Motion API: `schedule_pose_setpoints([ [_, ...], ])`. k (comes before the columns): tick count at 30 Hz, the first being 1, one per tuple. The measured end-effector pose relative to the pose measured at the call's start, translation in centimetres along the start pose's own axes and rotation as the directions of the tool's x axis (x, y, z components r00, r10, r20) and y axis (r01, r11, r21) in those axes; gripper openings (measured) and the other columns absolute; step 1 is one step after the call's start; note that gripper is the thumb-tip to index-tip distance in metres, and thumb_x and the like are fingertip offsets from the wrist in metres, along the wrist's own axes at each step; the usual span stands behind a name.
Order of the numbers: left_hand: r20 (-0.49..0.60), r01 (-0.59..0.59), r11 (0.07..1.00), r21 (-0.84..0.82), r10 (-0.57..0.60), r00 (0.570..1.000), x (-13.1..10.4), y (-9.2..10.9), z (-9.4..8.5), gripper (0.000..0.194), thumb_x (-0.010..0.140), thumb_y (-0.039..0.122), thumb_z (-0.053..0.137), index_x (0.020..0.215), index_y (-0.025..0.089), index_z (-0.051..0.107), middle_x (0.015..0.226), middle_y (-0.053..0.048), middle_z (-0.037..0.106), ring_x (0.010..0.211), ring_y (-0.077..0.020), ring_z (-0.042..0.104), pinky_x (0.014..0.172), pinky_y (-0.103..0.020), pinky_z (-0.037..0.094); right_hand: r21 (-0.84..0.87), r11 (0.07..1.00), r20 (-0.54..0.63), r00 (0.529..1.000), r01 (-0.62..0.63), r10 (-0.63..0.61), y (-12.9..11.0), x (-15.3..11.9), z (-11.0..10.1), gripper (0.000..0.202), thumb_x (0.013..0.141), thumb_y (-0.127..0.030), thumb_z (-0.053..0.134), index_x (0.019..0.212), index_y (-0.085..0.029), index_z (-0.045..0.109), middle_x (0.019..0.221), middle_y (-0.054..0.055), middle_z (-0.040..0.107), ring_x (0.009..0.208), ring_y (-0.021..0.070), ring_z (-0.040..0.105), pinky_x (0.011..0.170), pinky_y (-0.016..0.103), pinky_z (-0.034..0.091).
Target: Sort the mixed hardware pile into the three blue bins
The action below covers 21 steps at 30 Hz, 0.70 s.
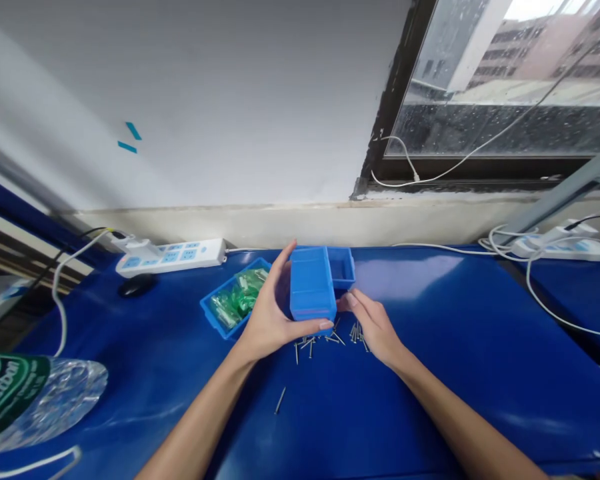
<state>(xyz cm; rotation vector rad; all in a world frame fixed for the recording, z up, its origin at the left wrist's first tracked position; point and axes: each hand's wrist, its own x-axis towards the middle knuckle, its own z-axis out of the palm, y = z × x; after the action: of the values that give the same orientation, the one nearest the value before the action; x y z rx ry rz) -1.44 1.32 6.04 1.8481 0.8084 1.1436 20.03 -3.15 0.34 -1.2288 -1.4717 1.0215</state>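
My left hand (270, 320) grips a small blue plastic bin (311, 283) from its left side, thumb along the near lower edge and fingers behind. The bin is tipped, its outer surface facing me, so its inside is hidden. At its lower right corner my right hand (373, 323) has its fingers curled together; whatever is in them is hidden. Below the bin lie several thin metal nails or screws (310, 345), with more (357, 332) beside my right fingers. A single one (280, 401) lies closer to me. Behind the held bin stands another blue bin (349, 283).
Left of my hands, a blue bin (213, 319) holds green and clear plastic packets (243, 293). A power strip (190, 255) and a black mouse (137, 285) are farther left. A large water bottle (40, 397) is at the near left. Cables and another strip (575, 248) lie right.
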Motion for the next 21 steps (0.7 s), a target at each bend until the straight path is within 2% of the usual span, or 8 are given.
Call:
schedule_pose_setpoints([
  [4, 0.049, -0.012, 0.996, 0.085, 0.008, 0.999, 0.0, 0.0, 0.1, 0.115, 0.066, 0.043, 0.091, 0.158, 0.028, 0.025, 0.158, -0.013, 0.04, 0.14, -0.0374, 0.046, 0.112, -0.057, 0.044, -0.106, 0.994, 0.05, 0.998, 0.027, -0.021, -0.2, 0.0, 0.2, 0.034, 0.105, -0.043, 0.04, 0.093, -0.022, 0.064, 0.091, 0.003, 0.072, 0.088, 0.0202, 0.067, 0.081, 0.031, 0.048],
  [8, 0.018, 0.004, 0.99, 0.144, -0.007, 1.0, 0.1, -0.2, 0.2, 0.116, 0.064, 0.046, 0.092, 0.158, 0.027, 0.026, 0.156, -0.014, 0.042, 0.137, -0.0382, 0.05, 0.111, -0.059, 0.045, -0.156, 0.985, 0.113, 0.992, 0.073, -0.055, -0.1, 0.0, 0.3, 0.03, 0.104, -0.038, 0.043, 0.088, -0.021, 0.063, 0.085, 0.001, 0.071, 0.077, 0.0169, 0.064, 0.072, 0.026, 0.045],
  [15, 0.013, -0.006, 0.98, 0.201, 0.003, 1.0, 0.3, -0.1, 0.1, 0.119, 0.064, 0.05, 0.091, 0.16, 0.026, 0.023, 0.155, -0.016, 0.043, 0.138, -0.0402, 0.048, 0.111, -0.063, 0.043, -0.151, 0.978, 0.042, 0.99, 0.142, -0.137, 0.2, 0.0, 0.3, 0.035, 0.104, -0.033, 0.044, 0.08, -0.019, 0.066, 0.075, 0.0, 0.07, 0.068, 0.0148, 0.063, 0.067, 0.025, 0.044],
  [21, 0.096, -0.087, 0.964, 0.252, 0.064, 0.993, 1.2, -0.1, 0.2, 0.117, 0.069, 0.048, 0.088, 0.161, 0.029, 0.018, 0.163, -0.013, 0.03, 0.146, -0.0391, 0.037, 0.115, -0.061, 0.038, -0.245, 0.951, -0.003, 0.981, 0.189, -0.196, 0.3, -0.4, 0.3, 0.031, 0.102, -0.029, 0.047, 0.081, -0.019, 0.067, 0.072, 0.001, 0.07, 0.061, 0.0142, 0.063, 0.064, 0.025, 0.046],
])
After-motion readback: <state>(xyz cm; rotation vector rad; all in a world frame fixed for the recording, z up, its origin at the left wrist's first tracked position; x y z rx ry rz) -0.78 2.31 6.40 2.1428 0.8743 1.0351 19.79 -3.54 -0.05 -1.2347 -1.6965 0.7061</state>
